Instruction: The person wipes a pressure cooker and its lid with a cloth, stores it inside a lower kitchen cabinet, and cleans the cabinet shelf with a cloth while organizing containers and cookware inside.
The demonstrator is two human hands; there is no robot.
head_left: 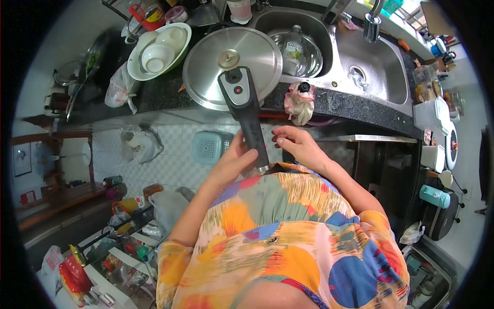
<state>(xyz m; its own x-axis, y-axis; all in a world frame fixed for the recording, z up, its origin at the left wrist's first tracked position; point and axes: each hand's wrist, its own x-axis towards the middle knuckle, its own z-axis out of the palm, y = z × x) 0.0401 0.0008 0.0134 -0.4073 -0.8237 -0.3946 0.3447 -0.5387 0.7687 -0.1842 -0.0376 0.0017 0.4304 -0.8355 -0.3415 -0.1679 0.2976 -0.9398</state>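
A pressure cooker (206, 62) with a round steel lid sits at the counter edge, and its long black handle (252, 129) points toward my body. My left hand (233, 160) is closed around the lower part of this handle, with the thumb on top. To the right of the handle, my right hand (302, 147) is apart from it, fingers loosely bent and separated, with nothing visible in them. A small steel valve (229, 58) stands in the middle of the lid. What lies under the lid is hidden.
White bowls (156, 57) fill a green-rimmed basin left of the cooker. A clear bottle (294, 49) stands in the left sink (262, 20). A crumpled cloth (299, 105) hangs at the counter edge. Below is a blue-grey basket (211, 147); a plastic bag (119, 87) lies left.
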